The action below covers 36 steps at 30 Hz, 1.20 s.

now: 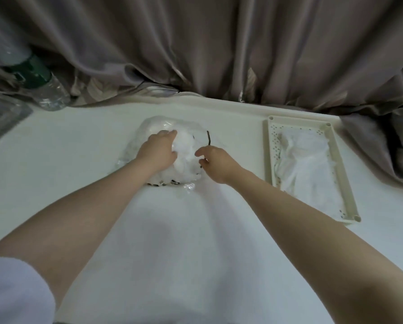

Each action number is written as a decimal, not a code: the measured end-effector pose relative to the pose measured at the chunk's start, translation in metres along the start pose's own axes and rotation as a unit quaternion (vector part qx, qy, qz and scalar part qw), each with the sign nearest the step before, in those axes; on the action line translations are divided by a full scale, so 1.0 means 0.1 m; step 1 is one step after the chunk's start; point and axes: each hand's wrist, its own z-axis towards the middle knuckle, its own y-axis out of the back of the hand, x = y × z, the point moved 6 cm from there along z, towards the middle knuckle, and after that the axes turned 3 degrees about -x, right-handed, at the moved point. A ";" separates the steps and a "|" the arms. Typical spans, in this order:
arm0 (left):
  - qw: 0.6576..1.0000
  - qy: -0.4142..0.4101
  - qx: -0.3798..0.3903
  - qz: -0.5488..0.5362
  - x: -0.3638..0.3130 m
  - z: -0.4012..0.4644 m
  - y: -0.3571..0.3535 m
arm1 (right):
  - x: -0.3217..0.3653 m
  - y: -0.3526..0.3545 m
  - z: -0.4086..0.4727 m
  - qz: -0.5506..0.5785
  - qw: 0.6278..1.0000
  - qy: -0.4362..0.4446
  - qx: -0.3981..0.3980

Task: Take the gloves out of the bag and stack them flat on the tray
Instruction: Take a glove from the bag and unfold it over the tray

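A clear plastic bag (159, 123) stuffed with white gloves (184, 146) lies in the middle of the white table. My left hand (158, 149) rests on top of the bag, its fingers curled into the plastic and gloves. My right hand (215, 160) is at the bag's right side, thumb and fingers pinching its edge near a dark tie. To the right stands a cream perforated tray (271, 157) with white gloves (308, 164) lying flat in it.
A clear water bottle with a green label (40, 83) lies at the back left beside a clear plastic container (2, 115). Grey curtains (207, 47) hang behind the table and bunch against the tray's right side.
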 end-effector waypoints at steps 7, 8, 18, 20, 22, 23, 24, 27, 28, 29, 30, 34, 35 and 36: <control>0.985 -0.089 -0.002 -0.147 0.18 0.07 0.09 | 0.11 -0.29 0.23 0.116 0.989 -0.095 -0.003; 0.984 -0.100 -0.001 -0.151 0.18 0.08 0.08 | 0.11 -0.31 0.26 0.106 0.989 -0.104 -0.009; 0.985 -0.161 0.037 -0.045 0.02 0.08 -0.12 | -0.18 -0.14 0.16 0.200 0.960 -0.193 -0.044; 0.986 -0.161 0.053 0.009 0.00 0.07 -0.16 | -0.24 -0.07 0.10 0.221 0.952 -0.214 -0.004; 0.986 -0.152 0.058 0.036 -0.01 0.07 -0.19 | -0.28 0.00 0.04 0.246 0.940 -0.232 0.046; 0.987 -0.147 0.056 0.042 -0.03 0.07 -0.20 | -0.28 0.04 0.01 0.277 0.931 -0.228 0.067; 0.987 -0.143 0.055 0.043 -0.03 0.07 -0.20 | -0.25 0.06 -0.01 0.319 0.920 -0.213 0.083; 0.989 -0.130 0.052 0.049 -0.06 0.05 -0.19 | -0.19 0.09 -0.08 0.484 0.852 -0.179 0.090; 0.989 -0.126 0.051 0.056 -0.07 0.04 -0.18 | -0.20 0.11 -0.11 0.535 0.823 -0.177 0.076; 0.989 -0.120 0.051 0.064 -0.06 0.03 -0.17 | -0.22 0.12 -0.13 0.574 0.798 -0.174 0.058; 0.989 -0.115 0.052 0.073 -0.04 0.02 -0.16 | -0.23 0.14 -0.16 0.598 0.783 -0.168 0.041; 0.990 -0.090 0.055 0.090 -0.01 -0.04 -0.15 | -0.23 0.27 -0.29 0.646 0.751 -0.139 0.016; 0.990 -0.087 0.052 0.096 -0.03 -0.05 -0.14 | -0.23 0.30 -0.32 0.664 0.736 -0.129 0.012; 0.990 -0.084 0.048 0.101 -0.06 -0.07 -0.12 | -0.22 0.35 -0.36 0.684 0.720 -0.117 0.006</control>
